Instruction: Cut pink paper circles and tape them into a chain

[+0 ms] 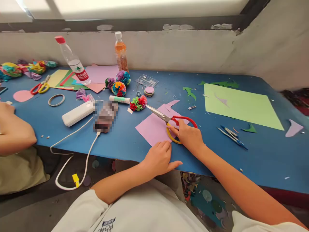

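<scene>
My right hand (190, 137) is closed round the red and yellow handles of a pair of scissors (159, 113). Their blades point up and left, lying over a sheet of light purple paper (151, 129). At that sheet's near edge rests my left hand (160, 159), fingers on the paper and thumb stretched out to the right. A narrow purple strip (174, 103) sticks up at the sheet's far side. Just beyond the scissor tips lies a red and green paper flower (138, 103).
A green sheet (243, 106) and a pair of compasses (233, 138) lie to the right. Leftward are a glue stick (119, 99), a white power bank (78, 113) with a cable, and a tape ring (56, 100). Two bottles (122, 53) stand behind. Another person's arm (15, 132) rests at far left.
</scene>
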Demonstrator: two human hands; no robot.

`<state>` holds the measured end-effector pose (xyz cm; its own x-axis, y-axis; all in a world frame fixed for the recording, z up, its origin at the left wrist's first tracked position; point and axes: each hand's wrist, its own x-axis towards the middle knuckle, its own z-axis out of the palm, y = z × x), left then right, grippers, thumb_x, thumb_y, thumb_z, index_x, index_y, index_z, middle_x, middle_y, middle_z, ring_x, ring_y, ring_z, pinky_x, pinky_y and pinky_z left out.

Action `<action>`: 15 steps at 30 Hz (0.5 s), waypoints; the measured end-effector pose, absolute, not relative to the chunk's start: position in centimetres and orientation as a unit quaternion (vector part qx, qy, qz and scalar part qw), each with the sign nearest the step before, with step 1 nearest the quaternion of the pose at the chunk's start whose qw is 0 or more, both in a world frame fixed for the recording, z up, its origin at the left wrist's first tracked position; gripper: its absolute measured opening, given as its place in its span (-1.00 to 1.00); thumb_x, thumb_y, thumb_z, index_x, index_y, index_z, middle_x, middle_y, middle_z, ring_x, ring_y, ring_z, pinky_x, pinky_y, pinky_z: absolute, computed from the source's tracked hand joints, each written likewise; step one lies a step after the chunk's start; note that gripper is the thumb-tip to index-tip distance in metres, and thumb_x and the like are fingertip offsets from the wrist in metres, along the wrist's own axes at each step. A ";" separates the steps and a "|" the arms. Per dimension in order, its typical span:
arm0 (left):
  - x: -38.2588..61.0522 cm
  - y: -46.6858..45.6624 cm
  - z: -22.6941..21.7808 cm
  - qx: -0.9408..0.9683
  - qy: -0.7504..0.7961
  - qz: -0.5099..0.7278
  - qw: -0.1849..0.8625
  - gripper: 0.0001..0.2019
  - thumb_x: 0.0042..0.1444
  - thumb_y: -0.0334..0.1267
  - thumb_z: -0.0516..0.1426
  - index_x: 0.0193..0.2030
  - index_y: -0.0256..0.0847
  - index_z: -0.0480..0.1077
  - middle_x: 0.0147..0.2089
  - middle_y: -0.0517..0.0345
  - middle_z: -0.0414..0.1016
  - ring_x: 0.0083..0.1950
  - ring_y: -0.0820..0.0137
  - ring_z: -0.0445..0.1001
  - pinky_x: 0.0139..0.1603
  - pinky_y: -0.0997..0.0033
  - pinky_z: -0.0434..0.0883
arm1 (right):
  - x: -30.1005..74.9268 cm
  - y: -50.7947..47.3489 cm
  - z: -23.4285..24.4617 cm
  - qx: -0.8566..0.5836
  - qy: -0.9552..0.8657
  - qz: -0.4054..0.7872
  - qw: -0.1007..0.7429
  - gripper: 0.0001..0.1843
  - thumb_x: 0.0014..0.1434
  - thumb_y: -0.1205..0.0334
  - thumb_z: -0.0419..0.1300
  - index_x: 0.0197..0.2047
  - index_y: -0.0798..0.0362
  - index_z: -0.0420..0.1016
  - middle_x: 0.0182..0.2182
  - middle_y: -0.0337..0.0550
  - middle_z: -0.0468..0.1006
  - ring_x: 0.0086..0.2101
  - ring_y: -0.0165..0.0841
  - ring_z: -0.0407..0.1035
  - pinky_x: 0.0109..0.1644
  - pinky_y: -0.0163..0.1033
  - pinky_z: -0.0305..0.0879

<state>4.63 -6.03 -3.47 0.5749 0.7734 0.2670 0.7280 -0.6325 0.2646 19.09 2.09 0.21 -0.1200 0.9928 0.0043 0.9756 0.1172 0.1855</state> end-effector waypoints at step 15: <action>2.8 -5.5 -2.1 0.831 0.522 0.140 0.134 -0.45 0.23 0.02 0.09 0.23 -0.33 0.32 0.34 -0.11 0.28 0.32 0.12 0.30 0.32 0.12 0.29 | 25.9 8.0 0.3 0.782 0.620 0.046 -0.041 -0.31 0.33 -0.21 -0.21 0.06 0.23 0.38 -0.20 0.28 0.58 -0.19 0.02 0.49 -0.28 -0.13 0.26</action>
